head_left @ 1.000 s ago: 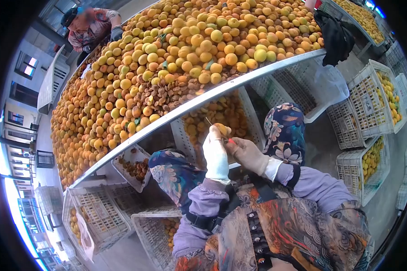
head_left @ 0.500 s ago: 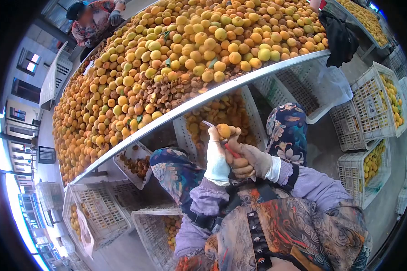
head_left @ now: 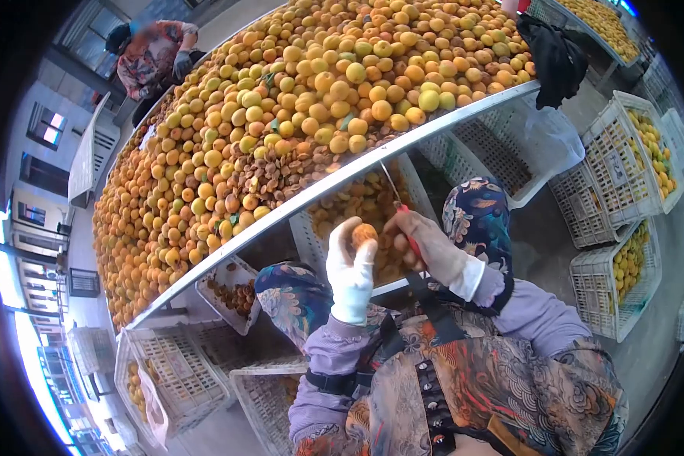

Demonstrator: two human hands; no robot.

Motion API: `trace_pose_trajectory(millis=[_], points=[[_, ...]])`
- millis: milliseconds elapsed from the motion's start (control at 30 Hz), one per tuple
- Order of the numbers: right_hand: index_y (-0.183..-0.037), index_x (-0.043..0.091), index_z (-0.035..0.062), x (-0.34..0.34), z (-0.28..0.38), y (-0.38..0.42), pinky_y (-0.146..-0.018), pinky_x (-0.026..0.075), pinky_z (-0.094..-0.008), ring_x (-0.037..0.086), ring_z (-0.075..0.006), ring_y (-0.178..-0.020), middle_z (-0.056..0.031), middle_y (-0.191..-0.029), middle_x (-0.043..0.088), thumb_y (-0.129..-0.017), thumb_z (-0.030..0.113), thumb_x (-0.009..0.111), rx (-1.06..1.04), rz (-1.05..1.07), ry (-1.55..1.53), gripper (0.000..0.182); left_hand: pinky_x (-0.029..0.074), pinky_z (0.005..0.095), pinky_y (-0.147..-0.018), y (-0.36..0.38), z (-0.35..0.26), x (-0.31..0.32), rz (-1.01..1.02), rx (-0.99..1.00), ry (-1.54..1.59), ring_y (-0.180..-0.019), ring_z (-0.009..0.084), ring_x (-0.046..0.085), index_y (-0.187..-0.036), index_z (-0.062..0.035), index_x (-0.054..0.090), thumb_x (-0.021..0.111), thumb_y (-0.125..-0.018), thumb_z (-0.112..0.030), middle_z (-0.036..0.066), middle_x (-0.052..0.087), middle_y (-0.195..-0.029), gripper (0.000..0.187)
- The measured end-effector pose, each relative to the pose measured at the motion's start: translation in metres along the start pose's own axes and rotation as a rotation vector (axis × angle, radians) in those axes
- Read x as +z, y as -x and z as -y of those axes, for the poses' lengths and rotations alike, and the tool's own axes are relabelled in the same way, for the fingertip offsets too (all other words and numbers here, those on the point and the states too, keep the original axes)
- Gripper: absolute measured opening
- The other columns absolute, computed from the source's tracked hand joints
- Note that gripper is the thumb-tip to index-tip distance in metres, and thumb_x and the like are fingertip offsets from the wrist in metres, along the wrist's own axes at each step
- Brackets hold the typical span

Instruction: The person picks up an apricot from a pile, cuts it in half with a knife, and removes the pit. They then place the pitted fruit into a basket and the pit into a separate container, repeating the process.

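Observation:
My gloved left hand [head_left: 348, 266] pinches an apricot [head_left: 364, 234] between thumb and fingers, its orange, rough-looking side turned up. A knife [head_left: 390, 182] with a long thin blade and a red handle is in my gloved right hand [head_left: 435, 247], the fingers wrapped round the handle and the blade pointing up and away. The blade is apart from the fruit. Below both hands stands a white crate [head_left: 305, 237] between my knees, filled with split apricot pieces [head_left: 334, 207].
A metal-edged table [head_left: 311, 199] bears a large heap of apricots [head_left: 281, 99], with brown pits [head_left: 270, 176] near its edge. Plastic crates [head_left: 167, 372] stand left and others [head_left: 615, 163] right. A black cloth [head_left: 555, 61] hangs at the corner. Another person [head_left: 156, 57] works across the table.
My hands have come apart: the left moved left with the apricot, the right moved right and up. The knife blade swung away from the fruit and now points upward.

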State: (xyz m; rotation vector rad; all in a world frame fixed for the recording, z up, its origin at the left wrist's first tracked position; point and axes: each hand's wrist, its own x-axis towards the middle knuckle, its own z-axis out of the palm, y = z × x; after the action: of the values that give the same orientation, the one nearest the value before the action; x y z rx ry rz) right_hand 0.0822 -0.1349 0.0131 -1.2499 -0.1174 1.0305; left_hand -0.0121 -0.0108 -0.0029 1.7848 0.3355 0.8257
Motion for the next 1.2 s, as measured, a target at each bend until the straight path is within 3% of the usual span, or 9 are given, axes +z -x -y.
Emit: trace_pose_trajectory(millis=[33,67,167,200,267,600,933,1133,1200], points=[[-0.097,0.057,0.0089,-0.002,0.0,-0.006,-0.046,0.044,-0.0208,0.051,-0.009,-0.054,0.0032,-0.069,0.051,-0.09,0.046,0.053,0.0,0.015,-0.005,0.038,0.046,0.0298,-0.082,0.001,-0.006,-0.004,0.06,0.028,-0.126,-0.087,0.0193,0.058,-0.112,-0.0008,0.054,0.065,-0.084,-0.022,0.01,0.058,-0.102,0.037],[-0.097,0.057,0.0089,0.001,-0.007,-0.013,-0.046,0.044,-0.0208,0.051,-0.009,-0.054,0.0032,-0.069,0.051,-0.09,0.046,0.053,-0.016,0.027,-0.009,0.038,0.047,0.0309,-0.078,0.001,-0.01,-0.003,0.086,0.058,-0.161,-0.085,0.0218,0.06,-0.11,-0.001,0.054,0.067,-0.083,-0.026,0.012,0.06,-0.099,0.04],[-0.102,0.058,0.0044,0.002,-0.07,-0.061,-0.075,0.046,-0.023,0.056,-0.0096,-0.08,-0.0005,-0.083,0.058,-0.093,0.027,0.054,-0.447,0.01,-0.073,0.025,0.05,0.0341,-0.071,0.002,0.0,-0.003,0.129,0.279,-0.436,-0.08,0.0306,0.062,-0.109,-0.0016,0.055,0.065,-0.082,-0.037,0.016,0.061,-0.093,0.046],[-0.101,0.059,0.0034,0.016,-0.037,-0.036,-0.071,0.046,-0.0237,0.055,-0.009,-0.079,-0.0015,-0.086,0.059,-0.092,0.025,0.057,-0.198,0.046,-0.26,0.023,0.05,0.0351,-0.069,0.004,0.002,-0.002,0.125,0.283,-0.475,-0.078,0.0331,0.063,-0.109,-0.0019,0.055,0.065,-0.082,-0.041,0.017,0.061,-0.091,0.048],[-0.099,0.059,0.0042,0.026,-0.027,-0.028,-0.069,0.047,-0.0243,0.056,-0.0101,-0.078,-0.0023,-0.085,0.059,-0.091,0.025,0.058,-0.151,-0.025,-0.32,0.023,0.05,0.0339,-0.065,0.005,0.002,-0.002,0.132,0.229,-0.486,-0.072,0.0315,0.064,-0.111,-0.0024,0.054,0.062,-0.084,-0.043,0.015,0.063,-0.08,0.049],[-0.094,0.059,0.0053,0.035,-0.027,-0.03,-0.061,0.048,-0.0258,0.056,-0.0117,-0.07,-0.0016,-0.081,0.058,-0.089,0.027,0.061,-0.055,-0.173,-0.533,0.023,0.051,0.0334,-0.064,-0.004,-0.007,0.004,0.15,0.147,-0.401,-0.073,0.0322,0.065,-0.108,-0.0048,0.054,0.058,-0.088,-0.039,0.015,0.064,-0.082,0.04],[-0.081,0.056,0.0068,0.038,-0.037,-0.059,-0.056,0.042,-0.0227,0.05,-0.0073,-0.063,0.002,-0.071,0.053,-0.088,0.017,0.062,-0.228,-0.223,-0.486,0.013,0.048,0.0298,-0.062,-0.007,-0.01,0.022,-0.093,-0.093,-0.269,-0.066,0.0194,0.061,-0.095,-0.0019,0.056,0.058,-0.089,-0.023,0.012,0.062,-0.077,0.022],[-0.083,0.057,0.0018,0.04,-0.033,-0.077,-0.06,0.041,-0.0233,0.049,-0.0069,-0.065,0.0021,-0.071,0.055,-0.088,0.015,0.057,-0.443,-0.315,-0.091,0.014,0.041,0.0278,-0.058,-0.013,0.02,0.033,-0.228,-0.212,-0.061,-0.063,0.012,0.046,-0.087,-0.001,0.055,0.049,-0.095,-0.025,0.005,0.053,-0.069,0.026],[-0.083,0.057,0.0016,0.04,-0.03,-0.073,-0.059,0.042,-0.0241,0.049,-0.0074,-0.063,0.0018,-0.071,0.056,-0.087,0.016,0.059,-0.473,-0.338,0.008,0.015,0.035,0.0238,-0.05,-0.016,0.03,0.03,-0.217,-0.483,0.105,-0.057,0.0079,0.042,-0.083,-0.0054,0.056,0.048,-0.096,-0.033,0.001,0.05,-0.065,0.031]])
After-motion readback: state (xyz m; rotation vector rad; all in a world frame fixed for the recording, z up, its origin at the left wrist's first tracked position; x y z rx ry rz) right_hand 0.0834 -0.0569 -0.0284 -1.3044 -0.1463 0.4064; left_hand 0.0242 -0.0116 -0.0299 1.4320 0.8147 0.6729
